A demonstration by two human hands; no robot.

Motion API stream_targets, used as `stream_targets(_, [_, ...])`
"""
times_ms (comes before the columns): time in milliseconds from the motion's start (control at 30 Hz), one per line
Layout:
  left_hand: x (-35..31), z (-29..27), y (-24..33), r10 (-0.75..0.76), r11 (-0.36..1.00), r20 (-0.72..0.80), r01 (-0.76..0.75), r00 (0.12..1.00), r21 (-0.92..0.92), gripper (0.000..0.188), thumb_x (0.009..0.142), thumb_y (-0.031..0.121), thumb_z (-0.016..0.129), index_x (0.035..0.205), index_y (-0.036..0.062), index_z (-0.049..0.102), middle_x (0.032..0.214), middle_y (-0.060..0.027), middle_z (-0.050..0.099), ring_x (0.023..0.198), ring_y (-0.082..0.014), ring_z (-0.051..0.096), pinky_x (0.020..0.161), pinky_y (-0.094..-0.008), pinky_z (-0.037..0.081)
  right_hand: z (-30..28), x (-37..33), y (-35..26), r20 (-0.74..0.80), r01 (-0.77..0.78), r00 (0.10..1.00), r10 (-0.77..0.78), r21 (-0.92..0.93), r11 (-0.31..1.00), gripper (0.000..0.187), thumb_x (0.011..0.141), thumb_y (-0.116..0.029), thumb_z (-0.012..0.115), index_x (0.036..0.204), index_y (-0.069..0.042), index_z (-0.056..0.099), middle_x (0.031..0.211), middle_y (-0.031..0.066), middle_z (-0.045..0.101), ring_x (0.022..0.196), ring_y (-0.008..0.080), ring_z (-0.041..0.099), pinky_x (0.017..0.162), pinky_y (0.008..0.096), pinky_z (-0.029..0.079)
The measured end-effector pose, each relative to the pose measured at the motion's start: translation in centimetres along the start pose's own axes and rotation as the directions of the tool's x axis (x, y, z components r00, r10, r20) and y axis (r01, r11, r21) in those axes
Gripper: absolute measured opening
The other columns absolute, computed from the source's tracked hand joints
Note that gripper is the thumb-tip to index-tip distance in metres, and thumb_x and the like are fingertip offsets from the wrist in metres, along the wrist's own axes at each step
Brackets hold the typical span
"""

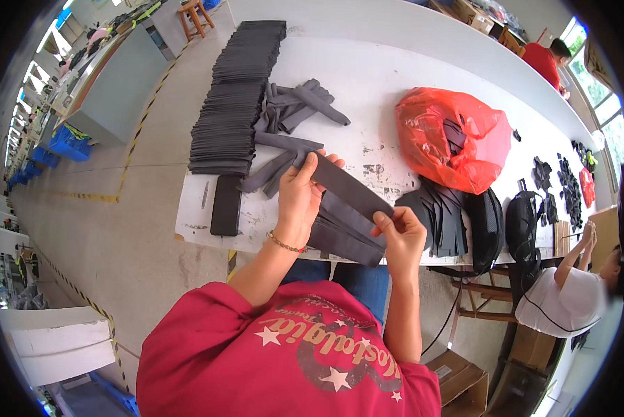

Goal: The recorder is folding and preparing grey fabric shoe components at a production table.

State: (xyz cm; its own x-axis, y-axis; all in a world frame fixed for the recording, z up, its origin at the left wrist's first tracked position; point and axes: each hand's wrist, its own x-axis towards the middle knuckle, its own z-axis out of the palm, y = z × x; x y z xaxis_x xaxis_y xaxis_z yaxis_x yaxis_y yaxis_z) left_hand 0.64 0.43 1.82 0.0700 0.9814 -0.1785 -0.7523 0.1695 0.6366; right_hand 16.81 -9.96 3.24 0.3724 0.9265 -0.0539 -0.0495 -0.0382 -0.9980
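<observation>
Stretched between my two hands is a dark grey fabric strip (354,186). My left hand (301,189) pinches its left end, thumb on top. At the other end my right hand (401,233) grips it between thumb and fingers. Below it, several more dark strips (343,240) lie at the table's near edge. Loose folded strips (305,104) are heaped further back, and some reach toward my left hand. A long, tightly packed stack of strips (225,125) runs along the table's left side. A black phone-like slab (226,206) lies at the stack's near end.
On the white table (364,76) sits a red plastic bag (440,115) with dark pieces inside. Right of my hands are fanned black pieces (445,219) and a black mesh item (485,226). A person in white (565,299) works at the right; another in red (540,62) is further back.
</observation>
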Motion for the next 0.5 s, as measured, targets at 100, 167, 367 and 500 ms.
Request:
stream_targets(100, [0.4, -0.3, -0.4, -0.051, 0.998, -0.012, 0.050, 0.999, -0.046, 0.025, 0.097, 0.017, 0.057, 0.106, -0.0070, 0.059, 0.101, -0.0188, 0.066, 0.094, -0.0315, 0.068, 0.083, -0.0357, 0.056, -0.5, 0.4, 0.8, 0.014, -0.046, 0.999, 0.044, 0.167, 0.985, 0.009, 0.085, -0.005, 0.071, 0.084, -0.002, 0.062, 0.067, 0.0020, 0.062, 0.058, 0.0082, 0.057, 0.057, 0.0208, 0.040])
stream_targets(167, [0.5, -0.5, -0.6, -0.113, 0.992, -0.003, 0.112, 0.994, -0.061, 0.027, 0.097, 0.018, 0.057, 0.107, -0.0074, 0.059, 0.099, -0.0190, 0.067, 0.094, -0.0302, 0.068, 0.083, -0.0363, 0.056, -0.8, 0.3, 1.1, 0.024, -0.078, 0.997, 0.074, 0.203, 0.976, 0.009, 0.085, -0.003, 0.070, 0.082, -0.003, 0.061, 0.069, 0.0026, 0.062, 0.058, 0.0093, 0.057, 0.056, 0.0213, 0.041])
stream_targets(367, [4.7, -5.7, 4.6, 0.346, 0.891, -0.067, -0.306, 0.936, 0.336, 0.028, 0.098, 0.018, 0.055, 0.107, -0.0082, 0.060, 0.090, -0.0169, 0.069, 0.079, -0.0221, 0.069, 0.072, -0.0322, 0.058, -4.5, -0.5, 2.0, -0.044, -0.135, 0.987, 0.157, 0.327, 0.935, 0.014, 0.084, -0.001, 0.070, 0.081, -0.006, 0.057, 0.070, 0.0012, 0.059, 0.053, 0.0094, 0.054, 0.050, 0.0216, 0.040])
stream_targets(500, [8.6, -10.7, 7.8, 0.447, 0.654, 0.028, -0.348, 0.894, 0.671, 0.021, 0.094, 0.016, 0.059, 0.098, -0.0032, 0.066, 0.088, -0.0126, 0.070, 0.077, -0.0196, 0.068, 0.068, -0.0287, 0.054, -5.4, -2.0, 4.2, 0.006, -0.228, 0.973, 0.232, 0.220, 0.949, 0.013, 0.087, -0.004, 0.068, 0.081, -0.006, 0.057, 0.067, 0.0013, 0.057, 0.052, 0.0088, 0.050, 0.049, 0.0224, 0.037])
